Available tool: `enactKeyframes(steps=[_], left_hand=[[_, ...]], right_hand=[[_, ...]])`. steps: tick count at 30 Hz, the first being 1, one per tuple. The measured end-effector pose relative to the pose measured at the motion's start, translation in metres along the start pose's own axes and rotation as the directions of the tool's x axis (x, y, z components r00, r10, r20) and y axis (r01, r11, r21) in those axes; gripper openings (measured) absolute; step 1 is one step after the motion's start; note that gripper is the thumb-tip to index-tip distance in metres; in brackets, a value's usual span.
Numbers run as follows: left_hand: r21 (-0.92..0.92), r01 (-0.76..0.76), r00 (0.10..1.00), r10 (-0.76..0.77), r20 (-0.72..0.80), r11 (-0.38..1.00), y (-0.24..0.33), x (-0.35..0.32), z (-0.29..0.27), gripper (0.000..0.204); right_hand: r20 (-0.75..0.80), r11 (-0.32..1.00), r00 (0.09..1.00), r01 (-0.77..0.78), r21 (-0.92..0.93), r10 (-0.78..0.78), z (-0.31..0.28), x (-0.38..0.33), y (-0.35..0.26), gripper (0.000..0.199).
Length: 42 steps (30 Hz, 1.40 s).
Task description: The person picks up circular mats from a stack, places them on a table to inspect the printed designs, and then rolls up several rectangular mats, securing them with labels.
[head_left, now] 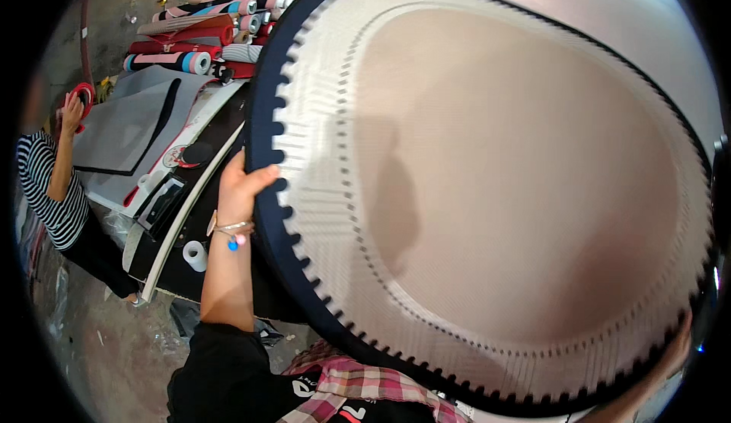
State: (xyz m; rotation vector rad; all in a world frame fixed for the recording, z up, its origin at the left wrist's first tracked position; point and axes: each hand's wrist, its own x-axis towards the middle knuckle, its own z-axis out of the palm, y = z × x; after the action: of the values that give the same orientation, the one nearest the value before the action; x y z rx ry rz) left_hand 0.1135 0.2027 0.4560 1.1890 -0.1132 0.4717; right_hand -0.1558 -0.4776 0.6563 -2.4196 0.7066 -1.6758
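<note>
Nearest the wearer, a plaid cloth [365,385] shows just below the lower rim of the oval mat [518,187], which is held up between the two hands in front of the body. The left hand [247,183] grips the mat's left rim, thumb laid across the dark toothed border; the right hand [680,339] is at its lower right rim, blurred and partly hidden, so I cannot tell how its fingers close. For so broad a piece, opposite rims seem the right places to hold: lift evenly, avoid creasing the teeth, and tilt it enough to see past. Left of the mat, a white roll [195,256] sits on a dark table [196,221], which the rim should clear. Farther left, a co-worker [57,183] holds a red ring [90,99]; beyond the mat's upper left, rolled materials [183,62] lie stacked
</note>
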Motion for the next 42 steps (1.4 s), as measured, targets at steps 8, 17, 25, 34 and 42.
enactKeyframes(steps=[8,17,25,34,42], left_hand=[[0.924,0.278,0.919,0.207,-0.335,0.262,-0.123,0.013,-0.171,0.048],[0.823,-0.332,0.901,-0.103,0.421,0.46,-0.176,-0.005,0.042,0.046],[0.612,-0.789,0.493,-0.536,0.686,0.057,-0.269,-0.071,0.146,0.048],[0.506,-0.861,0.484,-0.41,0.773,-0.062,-0.317,-0.062,0.217,0.047],[0.503,-0.864,0.463,-0.43,0.775,-0.022,-0.31,-0.085,0.239,0.045]], right_hand=[[0.605,0.907,0.796,-0.276,0.319,0.03,0.252,-0.124,-0.071,0.021],[0.888,0.607,-0.035,-0.718,-0.342,0.459,0.226,-0.453,-0.004,0.023],[0.631,-0.103,-0.436,-0.864,-0.493,0.642,0.099,-0.677,0.022,0.022],[0.43,-0.852,-0.738,-0.481,0.207,0.52,0.058,-0.754,0.108,0.069],[0.321,-0.595,-0.805,-0.049,0.802,0.498,0.191,-0.818,0.188,0.053]])
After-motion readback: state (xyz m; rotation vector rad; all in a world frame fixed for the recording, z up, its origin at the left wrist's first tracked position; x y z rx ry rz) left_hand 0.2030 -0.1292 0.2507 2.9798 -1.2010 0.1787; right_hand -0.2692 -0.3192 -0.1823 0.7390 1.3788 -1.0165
